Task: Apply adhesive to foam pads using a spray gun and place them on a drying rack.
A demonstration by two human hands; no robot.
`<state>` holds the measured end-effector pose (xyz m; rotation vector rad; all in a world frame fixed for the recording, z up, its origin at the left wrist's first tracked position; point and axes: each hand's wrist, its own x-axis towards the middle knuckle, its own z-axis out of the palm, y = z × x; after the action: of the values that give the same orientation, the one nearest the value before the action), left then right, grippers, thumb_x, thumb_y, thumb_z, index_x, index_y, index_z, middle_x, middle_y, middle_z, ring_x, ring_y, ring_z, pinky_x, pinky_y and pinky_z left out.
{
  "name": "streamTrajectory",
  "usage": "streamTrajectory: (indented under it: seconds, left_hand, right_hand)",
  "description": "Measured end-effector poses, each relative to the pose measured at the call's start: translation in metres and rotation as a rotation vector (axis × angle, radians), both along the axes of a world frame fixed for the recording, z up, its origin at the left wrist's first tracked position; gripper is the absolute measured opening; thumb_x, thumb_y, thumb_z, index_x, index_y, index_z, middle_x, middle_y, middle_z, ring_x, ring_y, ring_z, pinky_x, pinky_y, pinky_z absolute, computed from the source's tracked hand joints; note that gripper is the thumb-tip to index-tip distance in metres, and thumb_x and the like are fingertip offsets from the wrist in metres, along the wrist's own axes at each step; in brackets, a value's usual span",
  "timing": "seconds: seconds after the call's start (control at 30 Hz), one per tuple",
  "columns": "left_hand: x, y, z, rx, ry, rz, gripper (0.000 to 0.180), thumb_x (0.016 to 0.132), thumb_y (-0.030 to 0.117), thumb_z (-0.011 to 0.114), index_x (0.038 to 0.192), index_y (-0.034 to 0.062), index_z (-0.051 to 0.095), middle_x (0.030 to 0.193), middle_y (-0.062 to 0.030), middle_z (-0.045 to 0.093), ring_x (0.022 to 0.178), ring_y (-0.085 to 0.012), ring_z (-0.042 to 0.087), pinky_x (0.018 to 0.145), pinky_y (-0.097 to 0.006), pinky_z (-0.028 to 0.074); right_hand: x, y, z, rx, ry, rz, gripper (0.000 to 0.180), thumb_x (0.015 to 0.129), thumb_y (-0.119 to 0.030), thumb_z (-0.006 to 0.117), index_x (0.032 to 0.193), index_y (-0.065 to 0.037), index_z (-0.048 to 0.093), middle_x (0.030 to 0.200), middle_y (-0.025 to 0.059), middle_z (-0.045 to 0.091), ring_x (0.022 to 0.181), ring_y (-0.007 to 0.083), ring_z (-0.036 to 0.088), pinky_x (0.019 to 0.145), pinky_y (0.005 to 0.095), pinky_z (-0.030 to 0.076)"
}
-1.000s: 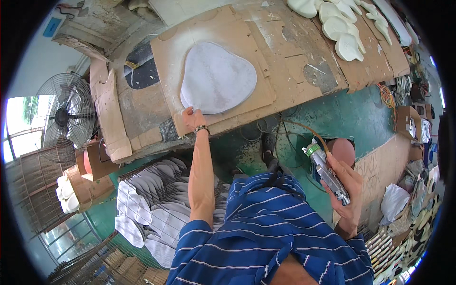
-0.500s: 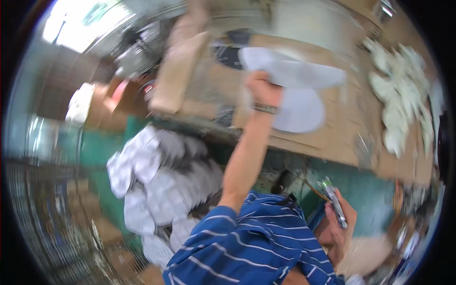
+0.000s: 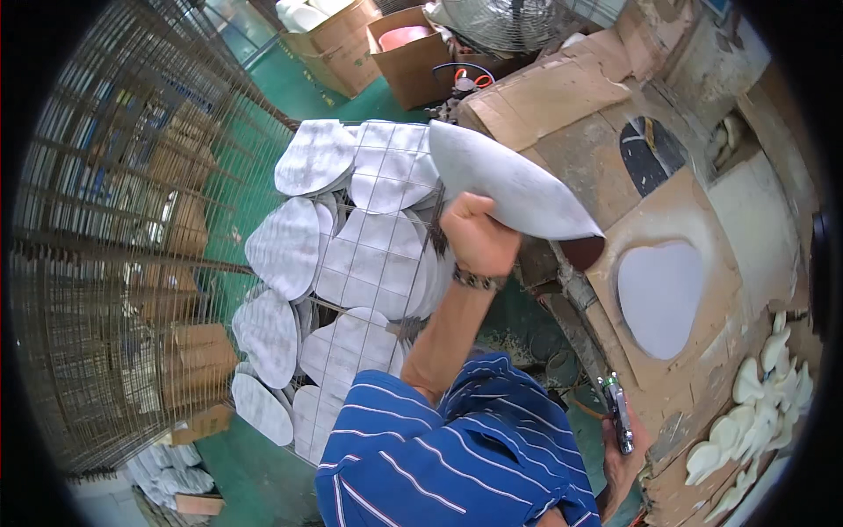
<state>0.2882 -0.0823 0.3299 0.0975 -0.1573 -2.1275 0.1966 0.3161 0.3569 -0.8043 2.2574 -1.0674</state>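
Note:
A thin white rounded sheet, bowed along its length and showing a dark red underside at one end, is gripped in my left hand. My left arm reaches over the gap between the rack and the bench. At lower right, my right hand is wrapped around a silver spray gun, with its nozzle end toward the bench. Another white rounded sheet lies flat on the cardboard-covered bench. Left of my arm, many similar white sheets lie in overlapping rows on a wire shelf.
Stacked wire shelves rise along the left side. Cardboard boxes and a fan stand at the back. Pale foam-like pieces are heaped at the bench's right. A black oval pad lies farther back on the bench.
The view has swung left toward the rack. My left hand has carried one white sheet off the bench to the rack's edge, while another stays on the cardboard. The spray gun remains in my right hand.

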Motion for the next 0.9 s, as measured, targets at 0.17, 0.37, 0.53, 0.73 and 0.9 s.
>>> streamTrajectory:
  seconds: [0.17,0.37,0.53,0.73,0.9]
  left_hand:
    - [0.025,-0.133,-0.031,0.096,-0.219,0.249,0.035,0.068,0.006,0.054,0.102,0.0035,0.06,0.105,-0.0086,0.065,0.108,-0.0327,0.063,0.106,-0.051,0.047]
    - [0.08,-0.254,-0.056,-0.106,-0.251,0.292,0.055,0.066,0.008,0.055,0.12,0.006,0.063,0.12,-0.0104,0.067,0.118,-0.0355,0.062,0.11,-0.055,0.046]
    - [0.165,-0.266,-0.127,-0.137,-0.32,0.398,0.077,0.063,0.01,0.055,0.139,0.003,0.057,0.141,-0.0171,0.06,0.136,-0.0399,0.054,0.118,-0.06,0.039]
    - [0.245,-0.262,-0.27,0.628,-0.577,0.356,0.048,0.092,0.021,0.052,0.136,0.0028,0.053,0.129,-0.0203,0.063,0.116,-0.0394,0.064,0.101,-0.071,0.046]
    - [0.238,-0.233,-0.309,0.482,-1.285,0.599,0.045,0.094,0.024,0.064,0.134,0.0081,0.051,0.108,-0.0173,0.06,0.1,-0.0347,0.063,0.088,-0.064,0.055]
  right_hand:
    - [0.01,-0.039,-0.003,0.089,-0.02,0.05,0.054,0.085,0.005,0.07,0.138,0.002,0.061,0.103,0.0176,0.072,0.088,0.0169,0.065,0.08,0.0295,0.052]
    - [0.024,-0.069,-0.007,0.124,-0.062,0.038,0.054,0.083,0.005,0.071,0.136,0.002,0.062,0.103,0.0191,0.072,0.089,0.0202,0.068,0.084,0.0317,0.052]
    - [0.03,-0.08,-0.012,0.121,-0.035,0.022,0.059,0.084,0.003,0.069,0.142,-0.002,0.061,0.097,0.0059,0.069,0.087,0.0133,0.063,0.08,0.028,0.051]
    - [0.033,-0.079,-0.004,0.128,-0.054,-0.033,0.054,0.082,0.003,0.074,0.135,0.0,0.063,0.103,0.0208,0.073,0.089,0.0243,0.071,0.083,0.034,0.054]
    - [0.034,-0.058,-0.001,0.066,-0.015,-0.136,0.053,0.082,0.004,0.072,0.134,0.0,0.064,0.103,0.02,0.072,0.088,0.0241,0.07,0.081,0.0336,0.054]
